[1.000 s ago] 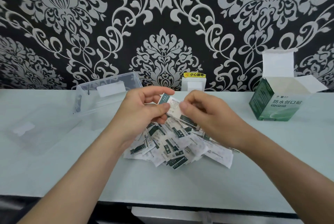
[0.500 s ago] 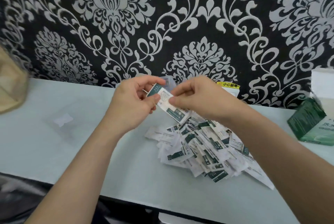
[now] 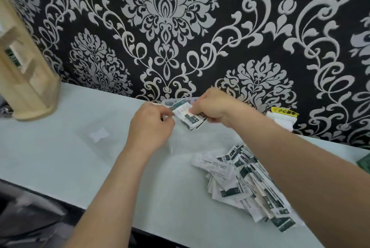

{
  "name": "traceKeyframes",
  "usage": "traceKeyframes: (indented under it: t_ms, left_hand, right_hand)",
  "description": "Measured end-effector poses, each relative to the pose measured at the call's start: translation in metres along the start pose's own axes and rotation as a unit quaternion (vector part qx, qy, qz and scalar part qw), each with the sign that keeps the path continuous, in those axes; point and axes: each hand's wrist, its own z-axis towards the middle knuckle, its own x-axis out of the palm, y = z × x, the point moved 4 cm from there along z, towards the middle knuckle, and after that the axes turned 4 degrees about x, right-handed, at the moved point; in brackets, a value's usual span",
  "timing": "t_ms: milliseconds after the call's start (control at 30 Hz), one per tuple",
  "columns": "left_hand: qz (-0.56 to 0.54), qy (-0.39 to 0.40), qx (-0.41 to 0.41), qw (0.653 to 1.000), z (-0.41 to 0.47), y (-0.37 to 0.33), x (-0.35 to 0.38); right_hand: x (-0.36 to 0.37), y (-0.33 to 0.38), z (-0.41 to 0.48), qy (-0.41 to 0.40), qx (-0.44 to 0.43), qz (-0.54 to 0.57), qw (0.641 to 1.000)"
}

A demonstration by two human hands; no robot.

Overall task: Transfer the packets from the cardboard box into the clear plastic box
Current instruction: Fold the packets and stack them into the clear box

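Observation:
Both hands hold a small stack of white and dark green packets (image 3: 187, 115) above the clear plastic box (image 3: 192, 139). My left hand (image 3: 150, 125) pinches the stack's left end. My right hand (image 3: 212, 107) grips its right end from above. The box's clear walls are faint and its back rim (image 3: 170, 101) shows behind the packets. A loose pile of several more packets (image 3: 246, 183) lies on the pale table (image 3: 60, 157) under my right forearm. Only a green corner of the cardboard box (image 3: 365, 164) shows at the right edge.
The clear lid (image 3: 98, 134) lies flat on the table left of the box. A light wooden stand (image 3: 22, 75) rises at the far left. A white socket block with a yellow label (image 3: 283, 116) sits against the patterned wall. The table's front edge runs diagonally below my arms.
The view has swung left and tilted, so the pile and cardboard box slid right. Both hands carried the held packets away from the pile to over the clear box.

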Motion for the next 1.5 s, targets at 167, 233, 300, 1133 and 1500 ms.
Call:
traceKeyframes:
  t_ms: [167, 233, 300, 1133, 1500]
  left_hand:
    - [0.009, 0.002, 0.002, 1.0, -0.001, -0.002, 0.001]
    - [0.002, -0.005, 0.002, 1.0, -0.001, -0.001, 0.002]
    - [0.008, -0.012, 0.003, 1.0, -0.002, -0.002, 0.002]
    - [-0.208, -0.007, 0.1, 0.973, 0.046, -0.045, 0.0]
    - [-0.243, -0.091, 0.032, 0.965, 0.049, -0.05, 0.0]
  right_hand:
    - [0.024, -0.01, 0.014, 0.105, 0.08, 0.104, 0.986]
    - [0.025, -0.01, 0.013, 0.154, 0.088, 0.153, 0.972]
    - [0.025, -0.009, 0.012, 0.183, 0.094, 0.183, 0.961]
    - [0.0, -0.002, -0.002, 0.317, -0.014, 0.316, 0.894]
    - [-0.008, 0.001, -0.002, 0.366, -0.045, 0.326, 0.87]
